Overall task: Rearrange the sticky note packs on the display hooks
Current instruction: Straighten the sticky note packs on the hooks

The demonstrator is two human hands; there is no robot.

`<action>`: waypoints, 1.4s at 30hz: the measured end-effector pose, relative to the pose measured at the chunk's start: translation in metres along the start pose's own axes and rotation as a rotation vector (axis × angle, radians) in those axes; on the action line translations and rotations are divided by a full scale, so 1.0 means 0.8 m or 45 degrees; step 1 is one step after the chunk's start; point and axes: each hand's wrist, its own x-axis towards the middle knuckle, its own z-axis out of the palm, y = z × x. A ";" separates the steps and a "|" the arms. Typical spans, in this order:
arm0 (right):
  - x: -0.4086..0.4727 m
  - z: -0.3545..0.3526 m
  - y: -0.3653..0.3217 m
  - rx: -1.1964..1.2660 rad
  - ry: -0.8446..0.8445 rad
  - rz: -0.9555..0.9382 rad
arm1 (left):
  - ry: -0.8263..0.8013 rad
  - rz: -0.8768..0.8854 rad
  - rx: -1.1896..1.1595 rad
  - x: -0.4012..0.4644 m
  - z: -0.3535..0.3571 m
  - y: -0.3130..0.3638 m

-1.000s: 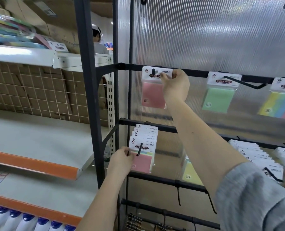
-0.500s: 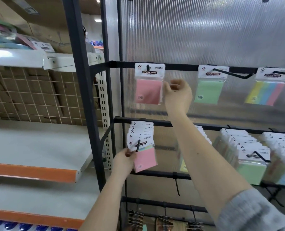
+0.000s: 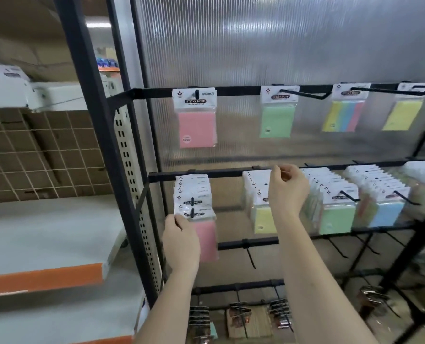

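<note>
Hands work at the middle rail (image 3: pixel 226 173) of a black wire display rack, which is backed by a ribbed translucent panel (image 3: pixel 281 40). The left hand (image 3: pixel 181 240) grips the front pink sticky note pack (image 3: pixel 204 234) at the rail's left end, fingers curled on the pack's left edge; the pack hangs low at the tip of its hook (image 3: pixel 193 212), with a row of like packs (image 3: pixel 193 188) behind it. The right hand (image 3: pixel 288 191) is raised at the next hook along, in front of a row of yellow packs (image 3: pixel 262 220). Its fingers are curled with the fingertips (image 3: pixel 278 170) close together near the rail, but whether they pinch anything cannot be told.

On the top rail (image 3: pixel 238 91) hang single packs: pink (image 3: pixel 196 120) at the left end, then green (image 3: pixel 277 112), multicolour (image 3: pixel 343 112) and yellow (image 3: pixel 402 112). Further right on the middle rail are rows of green packs (image 3: pixel 334 207) and blue packs (image 3: pixel 385 202). Binder clips (image 3: pixel 240 314) hang from the bottom rail. Left of the rack stand white shelves with orange edges (image 3: pixel 42 279).
</note>
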 end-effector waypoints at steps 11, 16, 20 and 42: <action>0.019 -0.061 0.076 -0.244 -0.154 0.118 | 0.403 -0.063 0.160 -0.056 0.015 0.014; 0.035 -0.057 0.100 -0.332 -0.627 0.197 | 0.413 -0.041 0.176 -0.068 0.025 0.025; 0.034 -0.047 0.105 -0.294 -0.638 0.186 | 0.406 0.025 0.134 -0.067 0.016 0.030; -0.009 -0.044 0.104 -0.039 -0.529 0.319 | 0.382 0.084 0.122 -0.057 -0.004 0.041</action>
